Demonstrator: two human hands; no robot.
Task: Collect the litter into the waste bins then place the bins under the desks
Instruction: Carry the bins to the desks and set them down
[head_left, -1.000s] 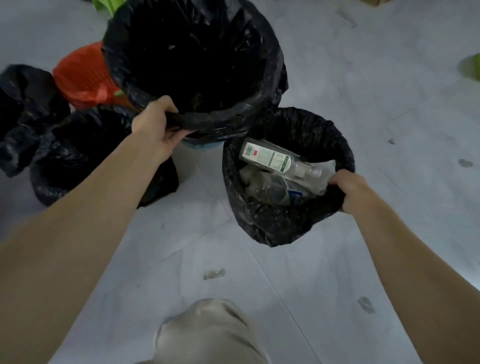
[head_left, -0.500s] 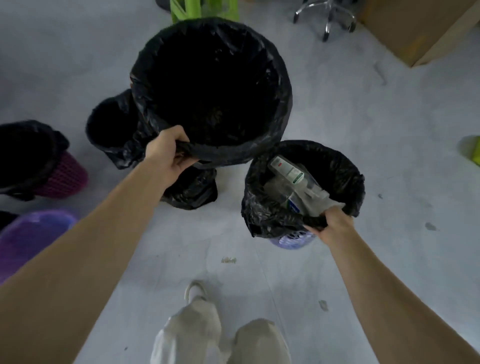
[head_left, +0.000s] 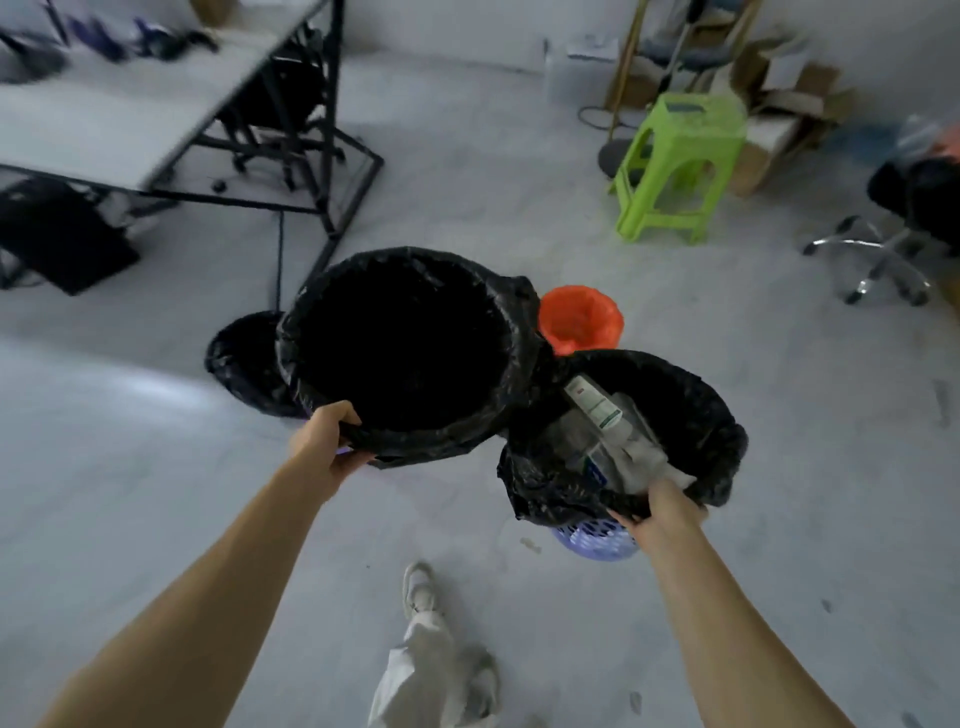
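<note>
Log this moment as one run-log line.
left hand: grips large bin rim | right hand: grips small bin rim, bottles inside | desk: ahead-left, not reached

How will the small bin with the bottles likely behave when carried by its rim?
Probably light: the small bin holds only a few plastic bottles. It may hang tilted, since the right hand grips just its near rim. The loose black liner could slip off the bin, weakening that grip.
</note>
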